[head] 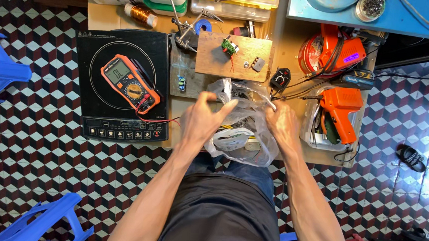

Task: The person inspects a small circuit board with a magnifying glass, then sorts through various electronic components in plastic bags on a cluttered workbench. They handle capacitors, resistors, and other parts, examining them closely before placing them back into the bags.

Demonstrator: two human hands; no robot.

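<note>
- Both hands are on a clear plastic bag (246, 133) at the near edge of the table (280, 49), just right of the black induction cooktop (121, 84); cooktop is the landmark below.
- Left hand (202, 119): grip pressed together on the bag's left side, thumb and fingers pinching the plastic at its top edge.
- Right hand (282, 122): grip closed on the bag's right side, fingers bunching the plastic near its mouth.
- Bag holds a jumble of small parts and wires, with a whitish bundle low down; contents too tangled to identify further.
- Orange digital multimeter (129, 82) lies on the cooktop's glass, tilted, red lead trailing off toward the bag.
- Wooden board (234, 56) sits right of the cooktop, just beyond the bag, carrying a small green circuit board (228, 46) with red wires.
- Copper wire spool (140, 14) lies beyond the cooktop's far edge.
- Helping-hand stand (183, 32) stands at the cooktop's far right corner.
- Orange soldering gun (340, 114) rests in a clear tray, well right of the cooktop, past the bag.
- Second orange tool (342, 51) sits beyond that tray among black cables.
- Blue plastic stool (2, 68) stands on the patterned floor left of the cooktop.
</note>
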